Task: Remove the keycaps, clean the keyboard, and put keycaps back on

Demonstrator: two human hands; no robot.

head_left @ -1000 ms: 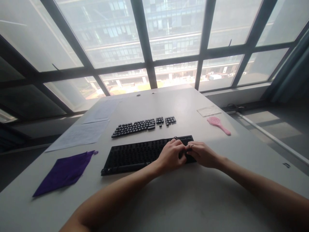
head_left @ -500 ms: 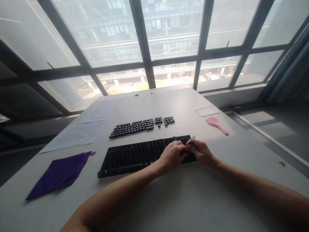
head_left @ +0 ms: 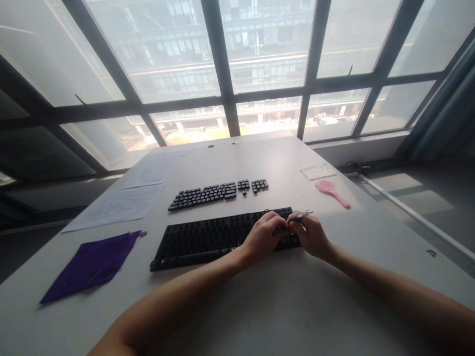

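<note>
A black keyboard base (head_left: 208,238) with its keycaps removed lies on the white table (head_left: 260,306). Behind it, rows of loose black keycaps (head_left: 217,192) are laid out in keyboard order. My left hand (head_left: 264,236) rests on the base's right end with fingers curled, pinching near a key spot; whether it holds anything is hidden. My right hand (head_left: 310,236) is closed on a small wire keycap puller (head_left: 303,214), whose metal tip points right and up beside the left fingertips.
A purple cloth (head_left: 92,264) lies at the front left. Paper sheets (head_left: 122,203) sit at the back left. A pink round brush (head_left: 331,191) and a clear small bag (head_left: 318,171) are at the back right. Large windows stand behind the table.
The puller's tip has swung from pointing up to pointing right. Both hands have shifted slightly towards the base's far edge.
</note>
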